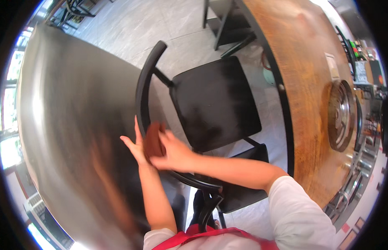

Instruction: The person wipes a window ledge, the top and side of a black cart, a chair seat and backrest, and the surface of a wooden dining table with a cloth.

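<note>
A black chair with a curved back rail (144, 84) and a flat dark seat (216, 103) stands before me. My right hand (176, 153), a little blurred, presses a reddish-brown cloth (154, 140) against the lower part of that rail. On the rail's outer side is my left hand (138, 145), its thumb and fingers spread apart. The left palm lies close to the cloth and rail; whether it touches them is hidden. Below my right forearm, a second black chair (244, 193) is partly covered.
A large shiny metal surface (78, 78) rises close on the left, reflecting an arm. To the right runs a wooden table (306, 131) bearing a round metal-rimmed fitting (339, 115). A dark stool or chair frame (225, 28) stands farther off on the grey tiled floor (125, 28).
</note>
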`<state>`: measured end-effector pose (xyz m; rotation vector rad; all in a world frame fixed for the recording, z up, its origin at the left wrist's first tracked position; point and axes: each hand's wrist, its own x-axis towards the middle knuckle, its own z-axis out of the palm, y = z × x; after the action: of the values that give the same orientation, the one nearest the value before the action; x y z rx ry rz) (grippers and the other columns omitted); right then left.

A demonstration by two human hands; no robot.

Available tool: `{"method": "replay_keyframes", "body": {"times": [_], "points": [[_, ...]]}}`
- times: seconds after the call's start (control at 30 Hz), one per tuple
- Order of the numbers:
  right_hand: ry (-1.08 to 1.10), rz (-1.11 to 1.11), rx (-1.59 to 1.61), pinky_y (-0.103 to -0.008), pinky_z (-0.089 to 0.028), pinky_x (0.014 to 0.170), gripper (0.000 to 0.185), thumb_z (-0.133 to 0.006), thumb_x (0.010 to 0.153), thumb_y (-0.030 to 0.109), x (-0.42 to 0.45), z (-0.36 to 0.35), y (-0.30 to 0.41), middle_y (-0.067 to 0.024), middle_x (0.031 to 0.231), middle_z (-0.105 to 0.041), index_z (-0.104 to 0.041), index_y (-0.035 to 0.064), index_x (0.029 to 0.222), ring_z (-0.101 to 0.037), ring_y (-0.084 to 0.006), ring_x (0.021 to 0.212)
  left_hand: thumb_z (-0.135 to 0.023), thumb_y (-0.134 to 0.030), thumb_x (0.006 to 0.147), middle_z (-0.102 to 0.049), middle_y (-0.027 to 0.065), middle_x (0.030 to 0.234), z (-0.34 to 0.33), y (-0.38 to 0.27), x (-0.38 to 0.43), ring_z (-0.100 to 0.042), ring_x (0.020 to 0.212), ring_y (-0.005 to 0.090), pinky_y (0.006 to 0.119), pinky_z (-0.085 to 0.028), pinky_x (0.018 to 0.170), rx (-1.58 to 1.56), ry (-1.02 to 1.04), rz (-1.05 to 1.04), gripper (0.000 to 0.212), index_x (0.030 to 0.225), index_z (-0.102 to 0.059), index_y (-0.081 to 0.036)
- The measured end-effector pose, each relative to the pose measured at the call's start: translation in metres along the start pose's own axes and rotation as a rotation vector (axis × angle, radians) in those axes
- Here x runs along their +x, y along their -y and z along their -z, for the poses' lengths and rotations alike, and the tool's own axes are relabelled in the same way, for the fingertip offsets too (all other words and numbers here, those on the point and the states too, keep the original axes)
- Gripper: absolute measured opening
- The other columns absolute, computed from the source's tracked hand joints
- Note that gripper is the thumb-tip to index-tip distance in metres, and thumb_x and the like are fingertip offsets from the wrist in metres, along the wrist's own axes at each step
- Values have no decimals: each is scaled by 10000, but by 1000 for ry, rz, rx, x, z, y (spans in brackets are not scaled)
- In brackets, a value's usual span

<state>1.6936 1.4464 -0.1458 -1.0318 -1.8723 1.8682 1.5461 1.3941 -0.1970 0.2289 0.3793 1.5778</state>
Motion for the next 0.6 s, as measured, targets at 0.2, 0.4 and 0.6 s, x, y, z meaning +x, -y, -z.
{"method": "replay_keyframes", "body": {"times": [0.2,0.4,0.6], "points": [[439,-167,-721,-380,-484,712,497,-675,609,248,-174,72,-27,-112,1060,-486,-509,45,1032,-500,-287,945,-178,-711,792,-290,82,1384,-48,19,15,-245,1272,275,398,-175,1050,397,-813,-51,831,1354,-279,-107],[255,-500,-794,-393,-462,764,487,-683,557,240,-316,162,17,-65,1105,-502,-565,194,1027,-469,-279,984,-227,-645,837,-339,98,1348,-38,18,19,-312,1229,281,397,-209,1037,629,-898,-127,760,1314,-339,-64],[-627,-262,-1110,-605,-180,954,756,-675,618,420,-295,233,-14,-131,1396,-207,-412,109,1254,-149,-358,1284,-303,-512,875,-381,113,1311,-28,13,11,-348,1194,274,393,-251,1012,837,-1088,-447,569,1139,-526,-61]]}}
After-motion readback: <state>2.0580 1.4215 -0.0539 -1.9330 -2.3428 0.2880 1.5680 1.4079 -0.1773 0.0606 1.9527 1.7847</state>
